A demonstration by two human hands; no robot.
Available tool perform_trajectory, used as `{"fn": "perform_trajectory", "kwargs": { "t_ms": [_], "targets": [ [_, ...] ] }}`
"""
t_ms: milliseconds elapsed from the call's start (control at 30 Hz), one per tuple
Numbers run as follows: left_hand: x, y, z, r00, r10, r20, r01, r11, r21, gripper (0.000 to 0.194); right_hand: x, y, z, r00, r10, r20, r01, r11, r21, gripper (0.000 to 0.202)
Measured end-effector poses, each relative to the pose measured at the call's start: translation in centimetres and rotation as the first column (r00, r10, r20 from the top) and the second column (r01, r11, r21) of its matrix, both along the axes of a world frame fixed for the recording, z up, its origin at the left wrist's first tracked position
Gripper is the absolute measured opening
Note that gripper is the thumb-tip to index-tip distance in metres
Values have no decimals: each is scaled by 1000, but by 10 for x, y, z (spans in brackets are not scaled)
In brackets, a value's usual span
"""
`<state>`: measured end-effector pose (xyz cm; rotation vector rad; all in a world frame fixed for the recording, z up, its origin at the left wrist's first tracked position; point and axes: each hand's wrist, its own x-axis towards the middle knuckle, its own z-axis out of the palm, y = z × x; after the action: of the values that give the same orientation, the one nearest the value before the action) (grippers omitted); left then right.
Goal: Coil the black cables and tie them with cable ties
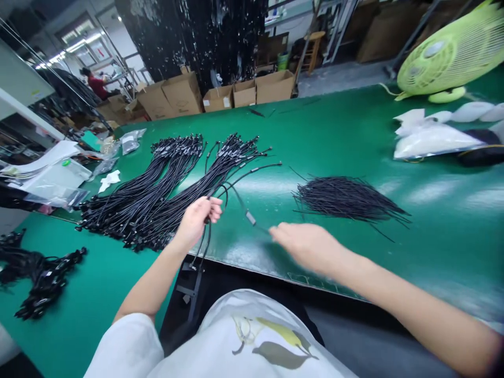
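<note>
Head view: you stand at the near edge of a long green tabletop [334,131], both hands just above that edge. Your left hand [198,215] has its fingers curled closed around a black cable [238,198], with cable ends hanging below it toward the near edge. The cable, carrying one grey label [251,218], stretches across to your right hand [305,244]; that grip is blurred, but its fingertips look pinched together on the cable.

Crowding your left hand are two fanned cable bundles [169,184], their lower ends merged and reaching the near edge at left; the cables are too many to count. Right of centre lies one loose heap of thin black strips [350,199], also uncountable, near your right hand.

Along the left edge sit papers [55,160], clear bags and one white scrap [109,180]. Toward the far right corner stands one yellow-green fan [441,58], with a white plastic bag [433,140] just nearer.

On a second green surface [106,283] at lower left rests another tangle of black cables [47,281]. Beyond the far edge are at least five cardboard boxes [274,87], one wooden stool [313,50] and, farther left, one person in red [96,85].
</note>
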<state>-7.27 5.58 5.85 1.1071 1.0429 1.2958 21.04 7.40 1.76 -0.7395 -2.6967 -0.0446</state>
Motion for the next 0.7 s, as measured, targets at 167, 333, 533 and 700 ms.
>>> {"fn": "perform_trajectory", "kwargs": {
  "t_ms": [167, 333, 533, 700],
  "targets": [
    [47, -13, -28, 850, -360, -384, 368, 928, -57, 28, -23, -11, 24, 983, 136, -126, -159, 968, -196, 31],
    [54, -27, -33, 902, -430, -32, 417, 890, -185, 27, -31, 9, 10, 781, -231, -581, -53, 901, -430, 26],
    [70, -32, -50, 943, -285, 175, 326, 898, -295, 46, -51, -5, -23, 532, -676, -510, -415, 316, -853, 30],
    [75, -46, -72, 948, -319, 7, 310, 916, -255, 44, -61, -18, -25, 314, -829, -463, -709, 120, -695, 35]
  ]
}}
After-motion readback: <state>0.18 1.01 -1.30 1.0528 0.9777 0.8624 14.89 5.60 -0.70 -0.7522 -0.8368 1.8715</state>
